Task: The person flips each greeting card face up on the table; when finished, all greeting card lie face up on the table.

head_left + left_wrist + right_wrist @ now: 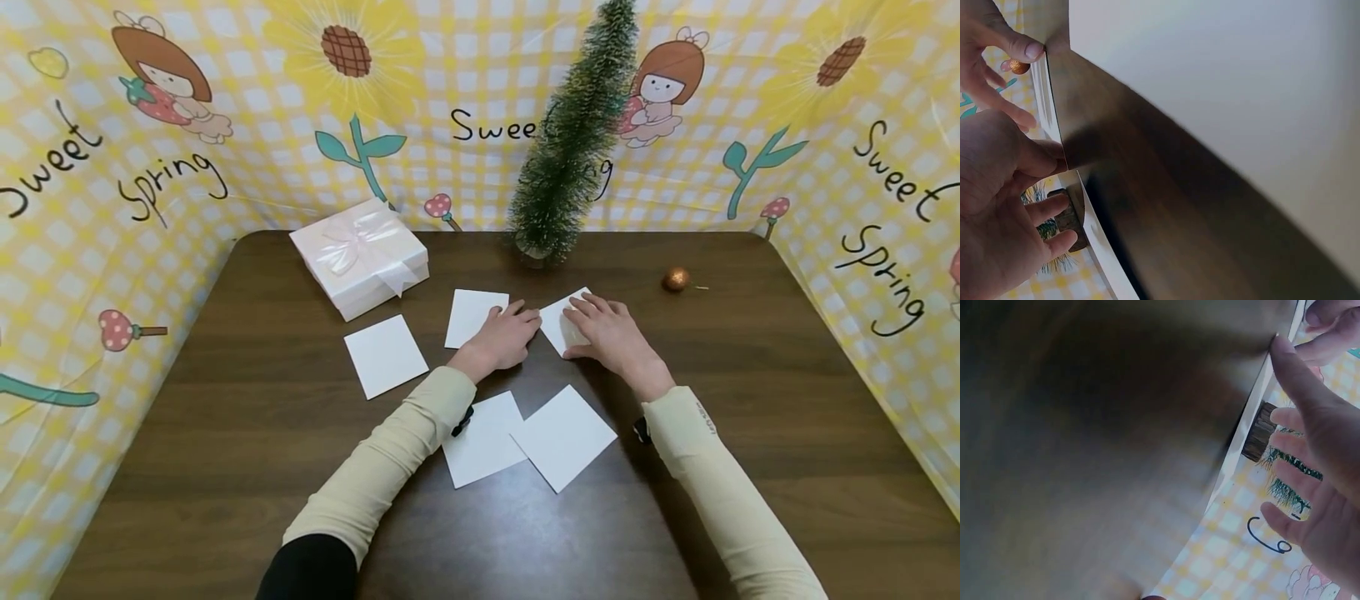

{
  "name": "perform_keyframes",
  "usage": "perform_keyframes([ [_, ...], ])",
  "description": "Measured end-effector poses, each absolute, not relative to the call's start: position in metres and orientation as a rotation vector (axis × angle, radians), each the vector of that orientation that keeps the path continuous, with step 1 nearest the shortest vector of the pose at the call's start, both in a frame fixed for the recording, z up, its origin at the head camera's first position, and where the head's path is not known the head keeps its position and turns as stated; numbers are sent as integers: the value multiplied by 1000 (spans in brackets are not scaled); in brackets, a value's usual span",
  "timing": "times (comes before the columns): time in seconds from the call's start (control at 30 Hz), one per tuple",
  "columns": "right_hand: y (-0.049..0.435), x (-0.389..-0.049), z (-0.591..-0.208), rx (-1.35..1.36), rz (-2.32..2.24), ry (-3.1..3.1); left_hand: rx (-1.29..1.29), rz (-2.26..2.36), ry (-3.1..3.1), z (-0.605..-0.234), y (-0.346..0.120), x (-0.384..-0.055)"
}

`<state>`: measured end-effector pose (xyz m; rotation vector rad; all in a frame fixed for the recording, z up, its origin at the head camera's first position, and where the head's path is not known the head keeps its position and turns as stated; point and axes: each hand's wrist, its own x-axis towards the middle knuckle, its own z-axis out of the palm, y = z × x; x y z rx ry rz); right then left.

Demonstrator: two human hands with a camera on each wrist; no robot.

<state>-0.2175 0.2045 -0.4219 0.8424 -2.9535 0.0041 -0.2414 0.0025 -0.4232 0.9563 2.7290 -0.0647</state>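
Note:
A white square card lies on the dark wooden table between my two hands. My left hand has its thumb and forefinger together at the card's left corner, the other fingers spread loosely. Over the card's right part reaches my right hand, its fingers extended and its thumb at the near edge. A pale beige patch on the card shows partly beneath those fingers. Another white card lies just left, partly behind the left hand. Whether the left thumb and forefinger pinch the corner is hard to see.
Two white cards overlap near the front, and a third lies left. A pale pink gift box with a bow stands back left. Behind the hands is a small artificial tree; a copper bauble sits to the right.

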Motion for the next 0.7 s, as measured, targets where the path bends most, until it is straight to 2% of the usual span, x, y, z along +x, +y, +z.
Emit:
perform_keyframes([
  [0.7,205,-220,-426,1155,-338,-2595,954,-78,2724,-424,6,-243],
])
